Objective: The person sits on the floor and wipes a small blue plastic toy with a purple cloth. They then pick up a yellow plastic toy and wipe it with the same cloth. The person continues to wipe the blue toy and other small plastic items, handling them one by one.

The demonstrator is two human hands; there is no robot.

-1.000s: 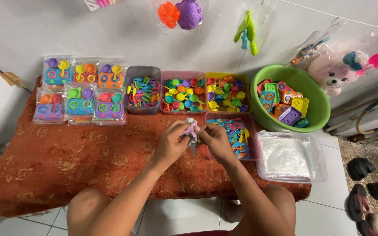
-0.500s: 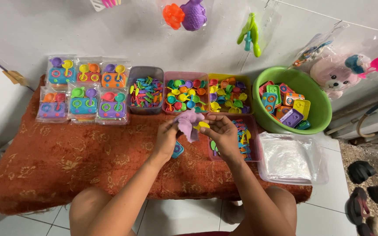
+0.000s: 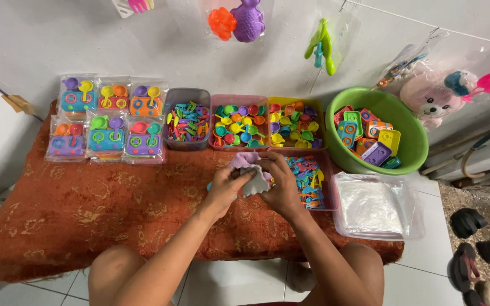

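Note:
My left hand (image 3: 225, 190) and my right hand (image 3: 279, 184) meet over the middle of the red patterned cloth (image 3: 97, 212). Together they grip a small purple toy piece (image 3: 249, 170) with a pale grey underside, held up and tilted between the fingers. A bit of blue plastic peeks out under my left hand; what it is I cannot tell. Just right of my right hand lies a pink tray of small blue and orange toy utensils (image 3: 307, 178).
Along the wall: several bagged toy stove sets (image 3: 106, 122), a grey bin of utensils (image 3: 187, 122), a pink bin (image 3: 239, 122) and yellow bin (image 3: 293, 122) of small cups, a green basin of toy stoves (image 3: 409, 127). Clear plastic bags (image 3: 375, 207) at right. Shoes (image 3: 474, 226) on floor.
Both hands rose from the cloth with the purple piece and have turned it, so its pale underside now shows. The view has shifted slightly.

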